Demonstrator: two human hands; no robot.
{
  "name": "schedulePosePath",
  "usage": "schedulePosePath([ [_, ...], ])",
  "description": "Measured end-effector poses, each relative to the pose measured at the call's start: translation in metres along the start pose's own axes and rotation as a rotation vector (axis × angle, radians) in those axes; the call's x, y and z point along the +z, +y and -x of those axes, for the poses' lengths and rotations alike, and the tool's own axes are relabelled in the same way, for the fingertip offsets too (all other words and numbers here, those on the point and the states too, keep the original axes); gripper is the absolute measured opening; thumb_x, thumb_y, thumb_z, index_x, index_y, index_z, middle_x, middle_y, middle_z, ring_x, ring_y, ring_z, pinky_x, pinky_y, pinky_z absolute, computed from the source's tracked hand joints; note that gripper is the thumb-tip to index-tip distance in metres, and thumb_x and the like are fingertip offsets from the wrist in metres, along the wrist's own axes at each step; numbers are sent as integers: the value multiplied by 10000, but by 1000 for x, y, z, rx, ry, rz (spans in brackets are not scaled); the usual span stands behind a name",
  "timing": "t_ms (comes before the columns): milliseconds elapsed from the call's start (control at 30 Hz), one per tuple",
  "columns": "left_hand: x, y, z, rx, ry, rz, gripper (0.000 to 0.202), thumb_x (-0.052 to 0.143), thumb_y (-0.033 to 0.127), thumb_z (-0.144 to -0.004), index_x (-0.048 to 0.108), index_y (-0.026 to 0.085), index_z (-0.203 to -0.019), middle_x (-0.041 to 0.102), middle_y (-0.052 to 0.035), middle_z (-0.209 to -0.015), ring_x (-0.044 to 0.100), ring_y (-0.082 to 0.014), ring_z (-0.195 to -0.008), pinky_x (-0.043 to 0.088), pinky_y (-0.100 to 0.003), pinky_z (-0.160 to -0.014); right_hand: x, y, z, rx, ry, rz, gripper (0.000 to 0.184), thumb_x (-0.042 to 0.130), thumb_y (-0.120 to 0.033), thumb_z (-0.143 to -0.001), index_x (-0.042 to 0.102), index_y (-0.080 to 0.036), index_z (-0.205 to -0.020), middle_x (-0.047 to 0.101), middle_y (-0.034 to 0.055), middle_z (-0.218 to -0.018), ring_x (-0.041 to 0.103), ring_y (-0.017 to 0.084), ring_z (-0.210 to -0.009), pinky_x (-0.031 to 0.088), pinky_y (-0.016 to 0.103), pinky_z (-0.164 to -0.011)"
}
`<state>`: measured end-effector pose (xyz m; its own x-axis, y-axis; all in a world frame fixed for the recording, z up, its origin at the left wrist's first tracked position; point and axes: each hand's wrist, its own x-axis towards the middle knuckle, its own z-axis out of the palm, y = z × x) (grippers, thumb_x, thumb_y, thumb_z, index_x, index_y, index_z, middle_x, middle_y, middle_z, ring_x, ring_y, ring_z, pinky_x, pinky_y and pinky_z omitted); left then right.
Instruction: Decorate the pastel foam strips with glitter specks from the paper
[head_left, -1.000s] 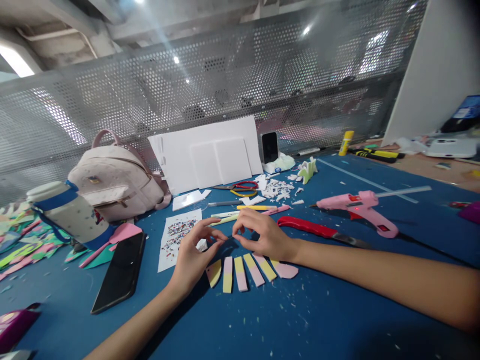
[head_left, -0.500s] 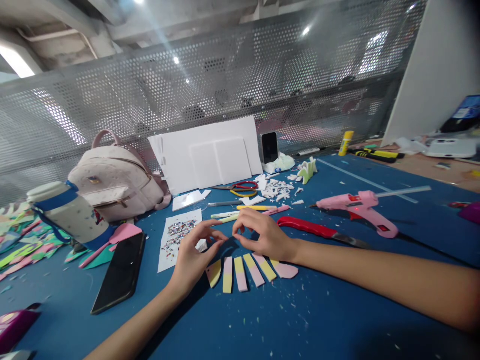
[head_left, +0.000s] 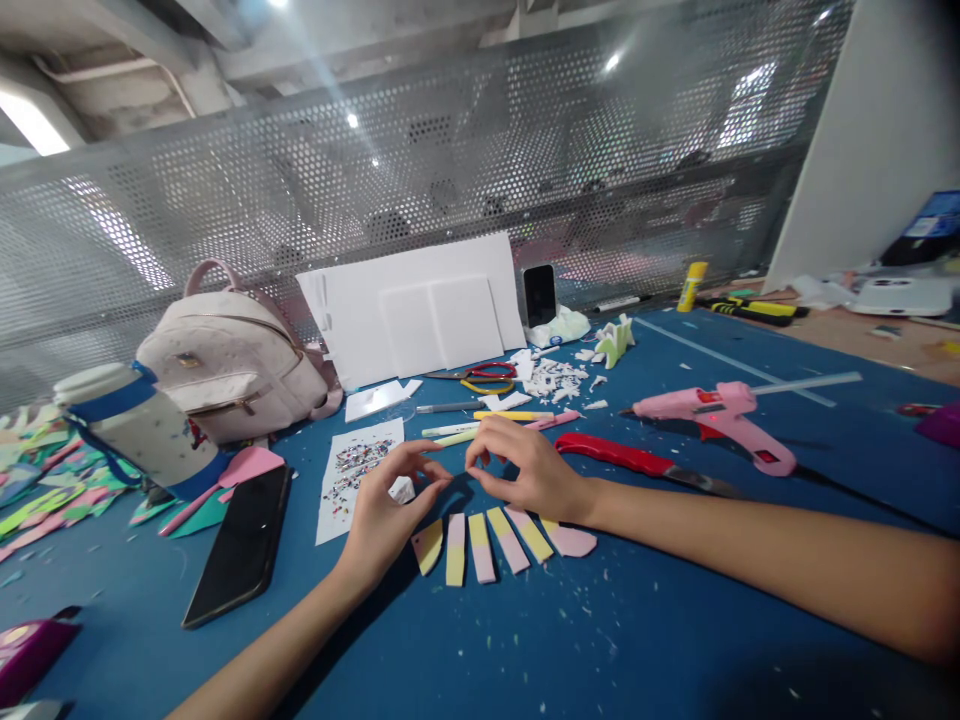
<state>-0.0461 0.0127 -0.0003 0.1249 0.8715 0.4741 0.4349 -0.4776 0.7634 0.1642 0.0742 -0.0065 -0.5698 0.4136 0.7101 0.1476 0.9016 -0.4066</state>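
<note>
Both my hands hover just above a fan of several yellow-and-pink foam strips [head_left: 491,541] lying on the blue mat [head_left: 570,640]. My left hand [head_left: 386,510] has thumb and forefinger pinched together; whatever is between them is too small to name. My right hand [head_left: 525,468] is curled with its fingertips pinched close to the left hand's; I see nothing clear in them. A small white scrap [head_left: 403,490] lies under the left fingers, beside a white sheet with coloured specks [head_left: 352,475].
A black phone [head_left: 241,545] lies to the left. Behind it are a blue-and-white bottle [head_left: 135,425] and a pink backpack [head_left: 232,365]. A red-handled knife [head_left: 637,462] and a pink glue gun [head_left: 720,412] lie to the right. White boards [head_left: 412,305], scissors [head_left: 484,375] and foam scraps sit behind.
Almost nothing moves. The left hand's fingertips shift slightly, closing toward the thumb; the right hand and the strips stay put.
</note>
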Motion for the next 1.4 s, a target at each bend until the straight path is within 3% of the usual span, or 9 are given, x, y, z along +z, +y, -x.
schedulePosePath([
  [400,-4,-6,1,133,-12,-241,304,644,158,-878,602,254,-1163,715,5,-874,662,-159,-804,475,-294,-785,-1,-1,-1,-5,-22,-10,66,531,-191,-935,563,-195,-877,528,18,-828,496,161,-802,420,317,-761],
  [667,-5,-11,5,308,-31,-413,353,639,142,-893,574,272,-1215,712,-3,-874,650,-179,-801,474,-328,-795,-1,0,0,-22,-49,-11,58,532,-182,-925,566,-196,-881,538,24,-837,501,170,-820,416,314,-743],
  [1100,-6,-11,4,344,-23,-472,348,639,152,-903,558,257,-1224,714,-5,-880,647,-179,-806,477,-346,-806,0,1,0,-27,-51,-8,55,536,-180,-921,570,-193,-880,536,27,-833,502,175,-824,418,315,-743],
  [1400,-8,-9,2,406,-38,-572,171,610,190,-923,621,231,-1088,723,-28,-851,649,-193,-790,460,-318,-724,0,1,0,-19,-55,-5,56,531,-183,-928,572,-196,-891,542,27,-845,511,171,-831,416,308,-730],
])
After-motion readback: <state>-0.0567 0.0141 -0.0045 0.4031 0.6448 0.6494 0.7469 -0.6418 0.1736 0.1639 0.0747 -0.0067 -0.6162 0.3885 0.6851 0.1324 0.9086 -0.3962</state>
